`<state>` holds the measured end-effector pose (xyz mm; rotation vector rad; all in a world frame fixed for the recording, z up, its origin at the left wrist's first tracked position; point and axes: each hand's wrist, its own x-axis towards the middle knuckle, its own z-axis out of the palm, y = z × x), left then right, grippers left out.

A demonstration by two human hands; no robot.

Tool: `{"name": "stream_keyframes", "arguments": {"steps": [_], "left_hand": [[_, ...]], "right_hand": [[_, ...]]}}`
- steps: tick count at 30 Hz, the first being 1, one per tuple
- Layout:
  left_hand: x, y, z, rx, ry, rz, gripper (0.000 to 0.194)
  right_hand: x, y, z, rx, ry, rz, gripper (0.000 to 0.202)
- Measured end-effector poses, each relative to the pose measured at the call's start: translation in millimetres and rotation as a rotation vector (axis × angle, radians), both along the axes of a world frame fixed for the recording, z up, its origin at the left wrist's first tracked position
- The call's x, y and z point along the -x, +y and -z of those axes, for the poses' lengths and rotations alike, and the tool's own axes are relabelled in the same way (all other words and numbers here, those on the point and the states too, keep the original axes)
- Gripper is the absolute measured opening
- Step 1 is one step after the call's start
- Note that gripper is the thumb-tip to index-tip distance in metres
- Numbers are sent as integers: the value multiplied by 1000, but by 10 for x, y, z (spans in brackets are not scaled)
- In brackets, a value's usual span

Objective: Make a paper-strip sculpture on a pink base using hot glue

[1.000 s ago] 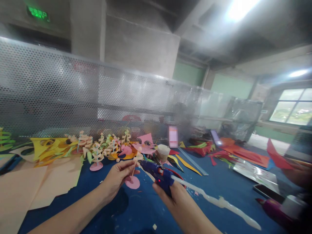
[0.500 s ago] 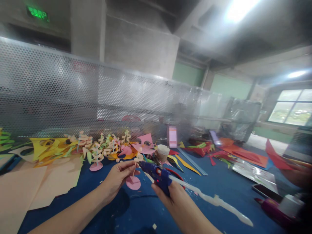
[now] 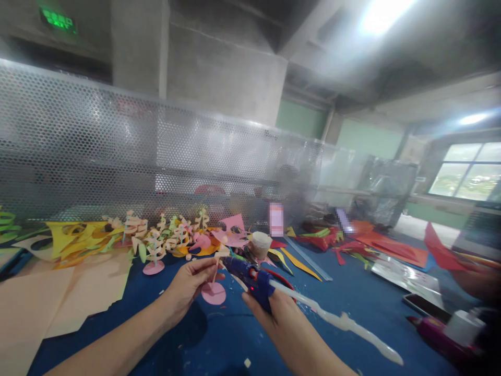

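Note:
My left hand (image 3: 195, 279) pinches the thin stem of a small craft piece with a round pink base (image 3: 213, 293) below the fingers. A pale strip (image 3: 221, 252) shows at the top of that stem. My right hand (image 3: 270, 308) is wrapped round a blue hot glue gun (image 3: 245, 274), with a small red light lit on its side. The gun's nozzle points left and is close to the fingertips and the stem; whether it touches is too small to tell. Out of the gun's back runs a long, lumpy whitish glue stick (image 3: 344, 321), drooping to the right.
Finished-looking spiral paper pieces (image 3: 154, 248) stand behind on the left, beside yellow offcuts (image 3: 74, 240) and peach sheets (image 3: 90, 292). A white cup (image 3: 261, 243) is behind the gun. At right lie a phone (image 3: 425, 307), red sheets (image 3: 395, 248) and another person's hand (image 3: 477, 279).
Both hands stay almost in place, still holding the craft piece and the glue gun. The whole view has shifted very slightly.

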<state>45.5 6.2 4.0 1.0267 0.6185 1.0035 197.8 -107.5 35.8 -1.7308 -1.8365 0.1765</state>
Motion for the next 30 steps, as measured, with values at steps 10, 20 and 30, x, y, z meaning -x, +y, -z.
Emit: {"name": "stream_keyframes", "arguments": {"steps": [10, 20, 30], "left_hand": [[17, 5, 5, 2, -33, -34, 31], [2, 68, 76, -24, -75, -45, 28], [2, 99, 127, -103, -19, -85, 41]], "right_hand": [[-165, -112, -13, -92, 85, -40, 36], [-602, -270, 68, -144, 224, 165, 41], [-1491, -112, 270, 152, 584, 357, 42]]}}
